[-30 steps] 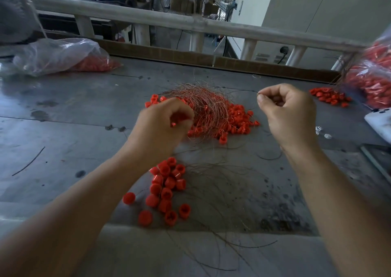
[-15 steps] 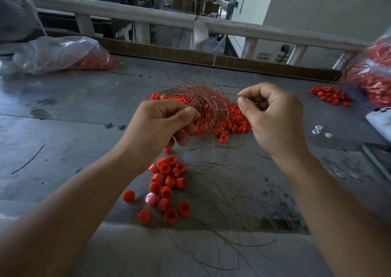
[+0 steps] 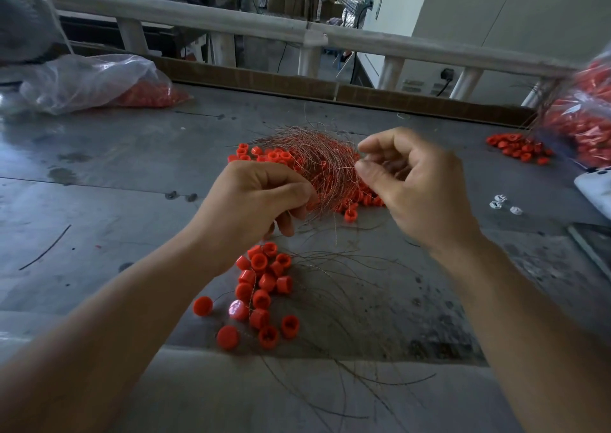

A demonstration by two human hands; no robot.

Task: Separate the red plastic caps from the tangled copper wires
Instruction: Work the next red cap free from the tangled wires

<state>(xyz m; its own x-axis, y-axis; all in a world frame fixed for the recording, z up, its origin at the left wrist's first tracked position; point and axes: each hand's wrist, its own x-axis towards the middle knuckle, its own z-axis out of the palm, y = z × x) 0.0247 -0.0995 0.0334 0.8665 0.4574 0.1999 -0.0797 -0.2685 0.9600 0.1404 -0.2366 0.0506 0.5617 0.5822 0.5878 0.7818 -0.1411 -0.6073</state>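
Now, the wire tangle [image 3: 317, 165] sits dead centre of the frame, right between the two hands, mounded over a bed of red caps [image 3: 274, 155] on the grey table [image 3: 115, 201]. The left hand [image 3: 254, 198] meets it from the lower left, fingers curled, thumb and forefinger pinching strands at the near-left edge. The right hand [image 3: 423, 184] is at the right edge, thumb and forefinger bent toward each other against the outer strands. Whether one is actually caught there is too fine to tell. The strands arc mostly top to bottom, so a rightward pull looks like the way to peel them off. A heap of loose caps [image 3: 264, 287] lies lower centre, below the left hand.
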